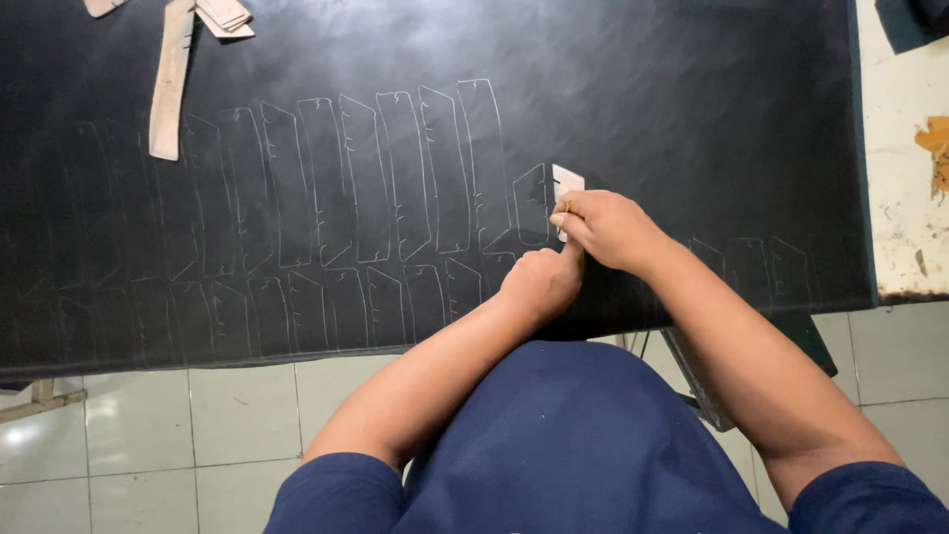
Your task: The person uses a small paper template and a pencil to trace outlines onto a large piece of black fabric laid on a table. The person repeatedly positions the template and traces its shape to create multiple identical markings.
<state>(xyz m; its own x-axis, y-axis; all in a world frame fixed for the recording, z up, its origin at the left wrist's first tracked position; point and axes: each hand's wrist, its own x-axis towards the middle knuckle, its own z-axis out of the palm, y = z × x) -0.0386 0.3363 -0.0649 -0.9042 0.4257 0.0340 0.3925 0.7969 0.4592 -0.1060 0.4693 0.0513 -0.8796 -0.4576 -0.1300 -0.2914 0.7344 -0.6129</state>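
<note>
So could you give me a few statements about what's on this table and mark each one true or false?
1. The right hand presses a small pale template onto the black sheet. True.
2. The sheet is unmarked. False: rows of traced outlines cover it.
3. The left hand rests far from the right. False: they touch.
4. Pale strips lie at the sheet's far left. True.
</note>
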